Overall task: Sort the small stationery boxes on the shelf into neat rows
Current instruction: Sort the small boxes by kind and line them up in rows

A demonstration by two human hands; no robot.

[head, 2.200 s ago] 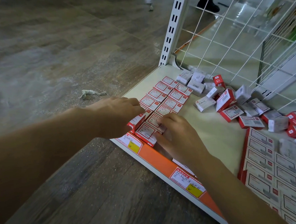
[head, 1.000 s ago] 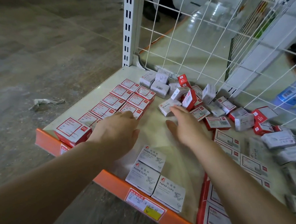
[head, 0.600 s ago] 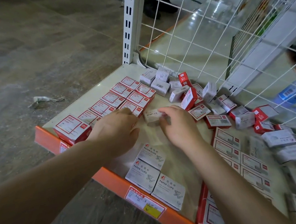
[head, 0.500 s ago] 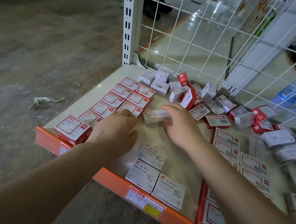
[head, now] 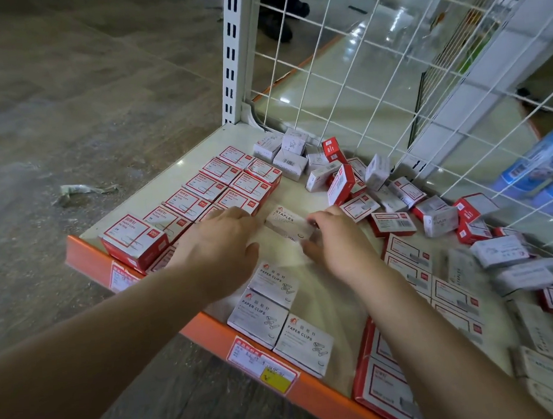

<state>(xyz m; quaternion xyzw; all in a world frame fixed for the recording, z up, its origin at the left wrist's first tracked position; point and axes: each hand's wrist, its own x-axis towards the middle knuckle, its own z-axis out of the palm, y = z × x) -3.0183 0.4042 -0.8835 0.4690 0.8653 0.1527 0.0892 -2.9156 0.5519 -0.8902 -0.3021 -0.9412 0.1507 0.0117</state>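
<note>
Staples box (head: 288, 222) shifted slightly in right hand (head: 338, 238) grip; left hand (head: 220, 245) relaxed, empty.

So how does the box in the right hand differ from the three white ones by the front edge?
The staples box reads STAPLES; the paper clips boxes read PAPER CLIPS. The right hand holds the staples box tilted and alone; the paper clips boxes lie flat, side by side. Both are white with a small red logo.
</note>
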